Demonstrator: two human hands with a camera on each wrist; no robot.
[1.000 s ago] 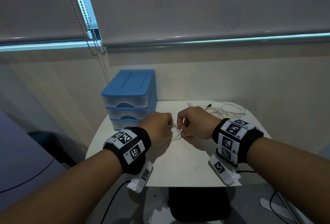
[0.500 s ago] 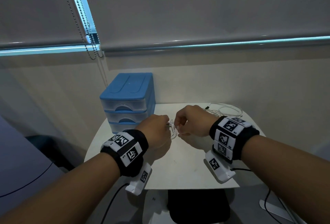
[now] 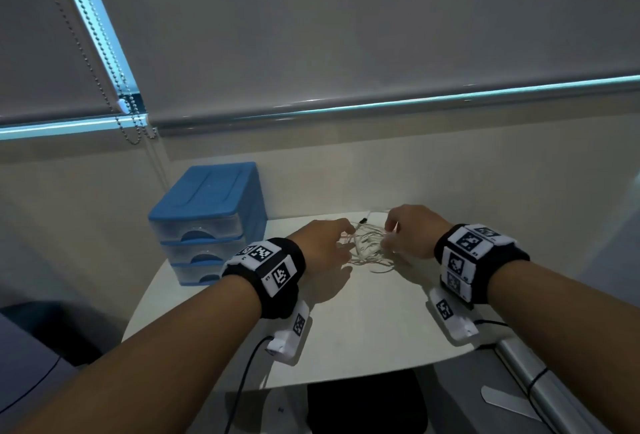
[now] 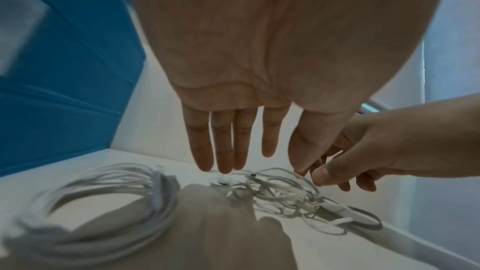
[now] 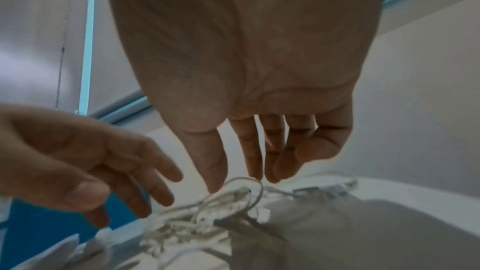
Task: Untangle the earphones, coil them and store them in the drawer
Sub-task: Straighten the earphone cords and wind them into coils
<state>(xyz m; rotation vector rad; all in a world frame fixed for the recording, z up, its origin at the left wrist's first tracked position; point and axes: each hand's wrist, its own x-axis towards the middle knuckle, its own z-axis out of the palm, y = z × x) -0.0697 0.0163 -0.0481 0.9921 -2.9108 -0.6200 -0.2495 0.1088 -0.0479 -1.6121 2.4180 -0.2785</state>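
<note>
A tangle of white earphones [image 3: 367,248] [image 4: 285,192] [image 5: 207,208] lies on the white table [image 3: 363,322] near its back edge. My left hand [image 3: 325,243] [image 4: 233,141] hovers over its left side, fingers straight and pointing down, holding nothing. My right hand [image 3: 412,229] [image 5: 246,151] reaches in from the right; its thumb and forefinger tips touch a raised loop of cable, fingers fairly straight. A separate coiled white cable [image 4: 116,196] lies on the table below my left wrist. The blue three-drawer unit [image 3: 207,222] stands at the left with its drawers closed.
A wall and a lowered blind with a bead chain [image 3: 104,87] stand right behind the table. The table's front half is bare. Wrist-camera cables hang off the front edge, and a dark stool [image 3: 363,399] sits beneath.
Both hands left the coil they held mid-table and moved back and right to the tangle. Their fingers have straightened, and the coil now lies on the table.
</note>
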